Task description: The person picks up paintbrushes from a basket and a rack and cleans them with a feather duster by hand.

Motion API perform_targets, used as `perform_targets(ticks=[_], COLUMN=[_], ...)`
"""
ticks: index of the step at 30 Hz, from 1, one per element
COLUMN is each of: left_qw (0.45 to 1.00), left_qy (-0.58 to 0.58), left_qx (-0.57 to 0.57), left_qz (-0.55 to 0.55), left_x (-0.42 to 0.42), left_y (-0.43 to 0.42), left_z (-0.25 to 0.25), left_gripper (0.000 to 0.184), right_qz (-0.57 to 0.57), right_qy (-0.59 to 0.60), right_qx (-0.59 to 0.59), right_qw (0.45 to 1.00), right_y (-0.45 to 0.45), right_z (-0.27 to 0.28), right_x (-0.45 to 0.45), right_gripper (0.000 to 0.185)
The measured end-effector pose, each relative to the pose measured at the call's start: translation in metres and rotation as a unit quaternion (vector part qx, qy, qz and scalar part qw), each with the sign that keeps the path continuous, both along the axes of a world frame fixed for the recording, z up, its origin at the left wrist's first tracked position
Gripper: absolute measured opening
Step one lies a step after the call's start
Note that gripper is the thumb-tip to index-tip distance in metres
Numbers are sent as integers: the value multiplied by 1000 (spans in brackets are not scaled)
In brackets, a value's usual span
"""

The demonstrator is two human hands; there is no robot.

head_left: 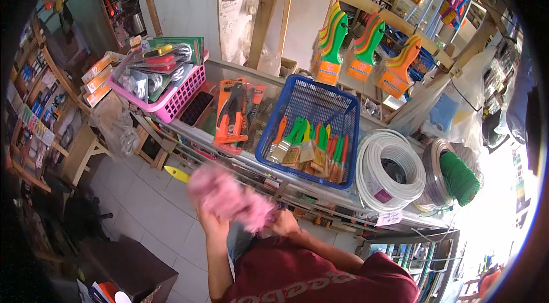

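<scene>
Maroon shirt [320,274] fabric, with pale lettering across it, fills the bottom middle, nearest the camera. Beyond it the glass-topped desk [266,111] runs slantwise from upper left to lower right. On the desk sits a blue basket [329,103], with small brushes [309,143] lying inside, their handles green, orange, yellow and red. Left of it stands a pink basket [177,94], heaped with packaged goods. Just right of the blue basket is a white cable coil [372,171], and farther right a green coil [460,179]. Between the baskets lies an orange-handled tool [230,111] on its card. Hung above are bundles of larger brushes [331,40].

A pink cloth [220,191], blurred, is bunched in the air on the near side of the desk. The left hand [213,224] holds it from below, fingers mostly hidden; the right hand [286,224] is closed on its right end. Smallest is a yellow tip [177,173] showing just left of the cloth; what it belongs to cannot be told.
</scene>
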State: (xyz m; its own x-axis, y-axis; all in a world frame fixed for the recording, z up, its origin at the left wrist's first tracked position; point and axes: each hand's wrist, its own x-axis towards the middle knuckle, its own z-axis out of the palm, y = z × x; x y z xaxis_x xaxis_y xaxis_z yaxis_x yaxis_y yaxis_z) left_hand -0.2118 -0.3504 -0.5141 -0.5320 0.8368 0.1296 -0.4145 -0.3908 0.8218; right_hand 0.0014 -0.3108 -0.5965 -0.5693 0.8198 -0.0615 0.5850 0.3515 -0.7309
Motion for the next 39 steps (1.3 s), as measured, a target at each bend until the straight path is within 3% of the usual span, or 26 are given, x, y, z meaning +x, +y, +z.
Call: perform_targets(ticks=[1,4,5,8,9,12,13,14,16,17,18,19,20,22,23,25,26,27,30,32,34,36,38,39], left_qw=[966,992,990,994,996,991,984,986,988,997,991,981,994,991,989,994,995,998,994,993,992,985,979,984], left_qy=[-258,-113,-130,-109,-53,-126,-167,-159,-145,-60,-113,-167,-93,-127,-142,-95,-72,-49,-80,-92,-74,-13,17,-13], left_qx=[4,57,59,0,3,37,51,53,49,41,67,91,56,46,42,55,60,26,51,30,3,2,-17,-43], left_qz=[-32,26,-17,19,-78,16,17,16,9,9,-12,-32,26,3,-9,22,38,14,55,69,98,169,200,172], left_x=[7,17,16,21,3,23,35,30,23,18,18,19,22,22,19,10,4,0,4,-5,-14,-16,-14,-20], left_y=[5,13,15,19,17,30,30,31,27,30,32,35,29,20,21,21,22,26,14,5,-3,1,-7,-18], left_z=[14,46,44,45,-19,25,62,61,39,24,25,28,33,57,62,45,28,30,58,61,41,35,42,25], left_gripper=[54,51,52,52,54,53,51,52,53,56,56,56,56,56,56,49,46,49,44,43,45,45,46,47], right_qz=[-28,-118,-148,6,25,-118,-132,-148,-75,-22,-17,-40,-60,-97,-147,-24,50,59,-32,-23,-2,134,76,40], right_qy=[-52,62,153,195,58,63,98,133,166,183,164,66,82,109,210,285,260,52,49,181,366,97,13,82], right_qx=[-23,12,-1,11,40,43,28,9,91,153,219,112,79,11,46,41,67,61,-31,-36,23,49,23,21], right_qw=[998,991,977,981,997,990,986,980,979,971,962,991,992,989,966,957,962,995,998,983,930,985,997,996], right_y=[-1,5,8,14,13,8,9,11,14,15,13,16,20,23,25,32,31,32,33,35,22,31,32,28], right_z=[11,-9,-14,-28,-46,-7,3,7,-14,-29,-15,-30,-29,-4,-22,-33,-24,-19,0,-10,33,-45,-67,-10], right_x=[-5,-5,-5,14,22,6,4,4,9,13,12,7,5,-1,-8,-11,-5,-3,-21,-31,-47,-29,-36,-44], right_gripper=[27,24,23,23,24,22,20,19,17,16,16,16,16,16,15,17,20,26,28,27,26,29,31,34])
